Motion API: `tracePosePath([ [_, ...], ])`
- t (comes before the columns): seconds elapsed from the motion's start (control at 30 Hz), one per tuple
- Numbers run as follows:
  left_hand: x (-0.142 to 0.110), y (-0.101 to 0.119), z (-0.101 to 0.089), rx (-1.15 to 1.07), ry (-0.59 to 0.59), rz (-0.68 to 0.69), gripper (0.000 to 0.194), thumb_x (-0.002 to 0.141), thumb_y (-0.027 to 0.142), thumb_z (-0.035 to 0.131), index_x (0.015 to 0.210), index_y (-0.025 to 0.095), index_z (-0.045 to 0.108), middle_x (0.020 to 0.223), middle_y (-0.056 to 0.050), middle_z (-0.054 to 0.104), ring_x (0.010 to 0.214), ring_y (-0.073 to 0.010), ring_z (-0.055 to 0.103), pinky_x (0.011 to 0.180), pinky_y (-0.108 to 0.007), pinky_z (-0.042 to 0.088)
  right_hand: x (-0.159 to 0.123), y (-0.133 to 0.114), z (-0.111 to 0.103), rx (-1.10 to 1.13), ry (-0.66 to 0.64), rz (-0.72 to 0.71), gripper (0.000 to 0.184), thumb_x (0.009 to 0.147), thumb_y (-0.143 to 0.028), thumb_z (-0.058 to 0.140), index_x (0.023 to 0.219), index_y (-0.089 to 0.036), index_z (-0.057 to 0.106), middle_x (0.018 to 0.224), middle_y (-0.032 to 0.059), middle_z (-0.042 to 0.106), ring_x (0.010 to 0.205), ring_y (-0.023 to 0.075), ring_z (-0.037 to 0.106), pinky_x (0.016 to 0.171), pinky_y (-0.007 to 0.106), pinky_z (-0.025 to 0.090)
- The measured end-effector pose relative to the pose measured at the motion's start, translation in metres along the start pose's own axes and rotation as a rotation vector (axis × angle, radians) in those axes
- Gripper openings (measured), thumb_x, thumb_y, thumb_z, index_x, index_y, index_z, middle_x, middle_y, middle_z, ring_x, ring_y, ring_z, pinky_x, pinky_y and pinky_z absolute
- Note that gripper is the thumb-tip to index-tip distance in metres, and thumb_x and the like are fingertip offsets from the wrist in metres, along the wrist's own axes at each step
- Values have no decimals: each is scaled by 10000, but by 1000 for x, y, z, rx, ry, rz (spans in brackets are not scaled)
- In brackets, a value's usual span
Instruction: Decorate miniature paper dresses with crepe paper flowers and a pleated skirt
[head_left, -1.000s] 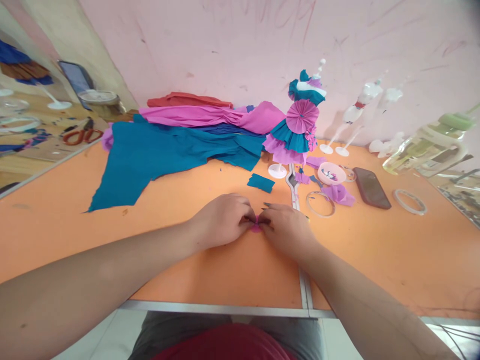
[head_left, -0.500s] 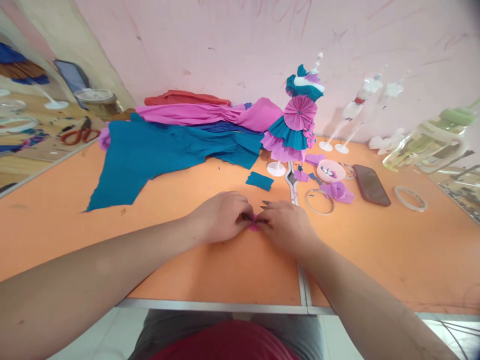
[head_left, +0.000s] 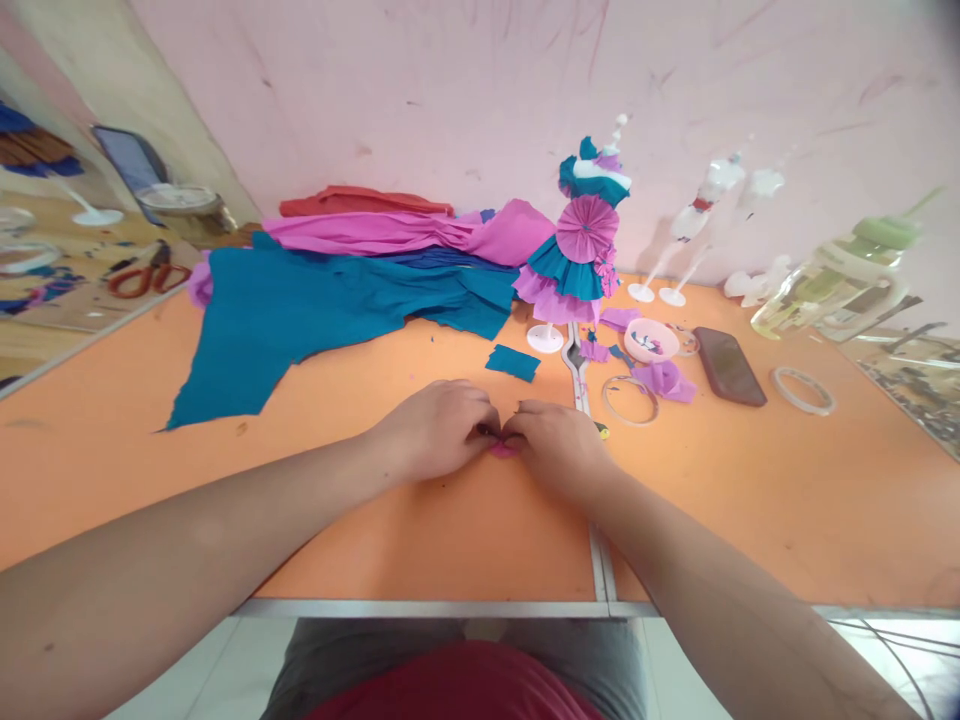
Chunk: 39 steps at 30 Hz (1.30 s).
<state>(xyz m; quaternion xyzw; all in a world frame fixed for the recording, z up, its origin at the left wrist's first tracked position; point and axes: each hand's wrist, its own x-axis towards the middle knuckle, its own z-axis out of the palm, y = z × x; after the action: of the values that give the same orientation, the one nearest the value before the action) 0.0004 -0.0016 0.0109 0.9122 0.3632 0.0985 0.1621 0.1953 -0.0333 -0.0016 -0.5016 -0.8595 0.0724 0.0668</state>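
My left hand point(head_left: 433, 432) and my right hand point(head_left: 556, 447) meet at the middle of the orange table point(head_left: 420, 530), fingertips pressed together. Between them they pinch a small pink crepe-paper piece point(head_left: 504, 449), mostly hidden by the fingers. Just beyond my hands lies a small teal paper scrap point(head_left: 513, 362). Farther back stands a little mannequin in a teal and pink paper dress point(head_left: 579, 252) on a white stand.
Teal crepe sheet point(head_left: 322, 310) and pink crepe sheets point(head_left: 405, 232) spread across the back left. To the right lie tape rings point(head_left: 630, 399), a small pink dish point(head_left: 651, 340), a phone point(head_left: 729, 365), bare mannequin stands point(head_left: 675, 262) and a bottle point(head_left: 832, 285). Scissors point(head_left: 142, 278) lie far left.
My fingertips have closed tighter over the pink piece, so less of it shows. The view has shifted slightly; my hands stay at the same spot.
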Motion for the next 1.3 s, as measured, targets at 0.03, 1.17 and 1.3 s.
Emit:
tracePosePath([
  [0.03, 0, -1, -1, 11, 3, 6, 258, 921, 322, 555, 883, 155, 748, 870, -81, 711, 857, -222, 618, 792, -338, 451, -3, 3, -1, 21, 21, -1, 243, 960, -328, 515, 955, -260, 748, 973, 17, 711, 915, 175, 663, 654, 257, 431],
  [1.17, 8, -27, 17, -732, 192, -175, 296, 763, 409, 734, 926, 193, 615, 901, -18, 702, 875, -191, 678, 834, -331, 545, -7, 17, -12, 204, 328, -66, 234, 862, -200, 609, 1080, -227, 689, 1157, 48, 677, 1044, 193, 584, 921, 318, 438],
  [1.3, 10, -31, 18, -929, 170, -198, 398, 792, 508, 704, 1006, 180, 637, 1028, -67, 712, 994, -218, 675, 914, -365, 529, -8, 13, -19, 423, 304, 120, 125, 858, -318, 632, 848, -225, 715, 833, 0, 711, 723, 138, 579, 677, 268, 447],
])
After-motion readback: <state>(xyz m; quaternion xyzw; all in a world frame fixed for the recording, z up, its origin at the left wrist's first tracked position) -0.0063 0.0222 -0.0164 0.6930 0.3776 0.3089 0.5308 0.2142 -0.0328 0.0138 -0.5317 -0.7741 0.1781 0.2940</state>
